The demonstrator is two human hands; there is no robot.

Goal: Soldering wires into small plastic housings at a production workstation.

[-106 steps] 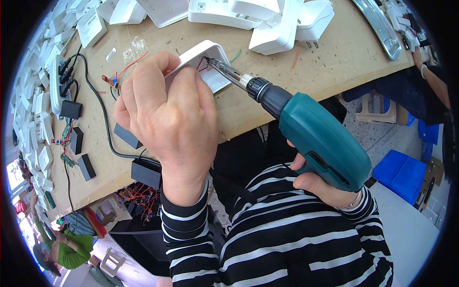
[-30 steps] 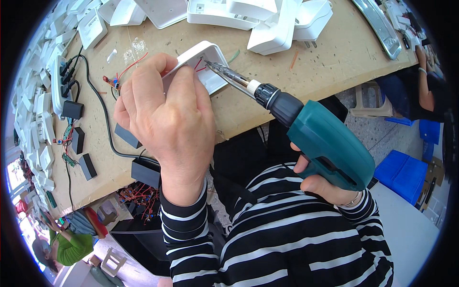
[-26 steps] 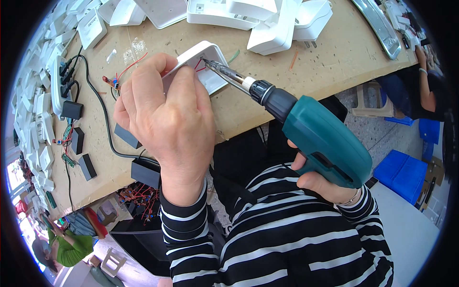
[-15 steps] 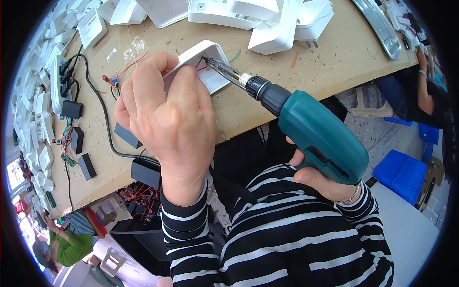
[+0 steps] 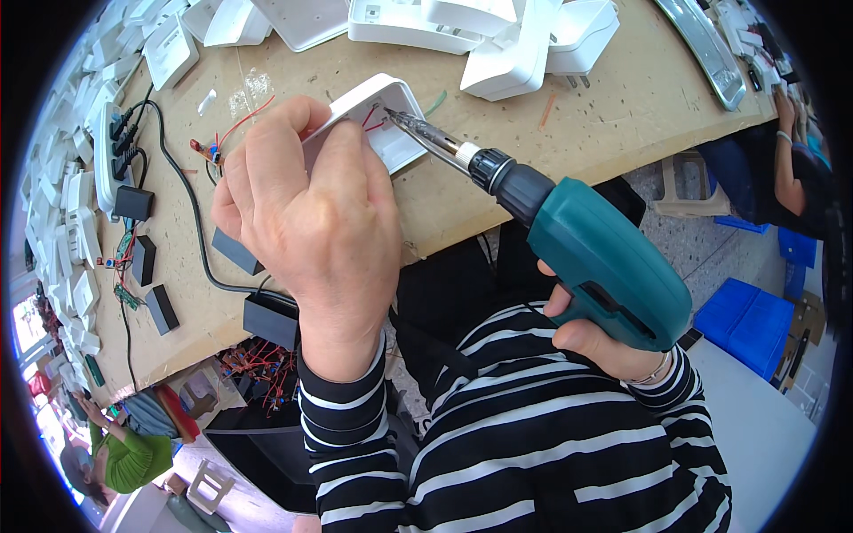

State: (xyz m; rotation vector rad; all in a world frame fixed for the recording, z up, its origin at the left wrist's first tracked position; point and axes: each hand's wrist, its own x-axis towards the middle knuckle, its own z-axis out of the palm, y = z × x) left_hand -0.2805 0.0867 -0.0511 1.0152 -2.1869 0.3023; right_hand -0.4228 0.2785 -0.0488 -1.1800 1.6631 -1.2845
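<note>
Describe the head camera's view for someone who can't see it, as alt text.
A person's left hand holds an open white case while the right hand points a green pistol-grip tool into it, over a tan workbench.

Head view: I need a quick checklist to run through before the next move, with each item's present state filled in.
1. Left hand steadying the white casing: ok.
2. Right hand gripping the green pistol-shaped tool: ok.
3. Tool's metal tip clear of the left fingers: ok, a gap shows.
4. Tip touching the red wires: cannot tell.
5. Black cable away from the tip: ok.
</note>
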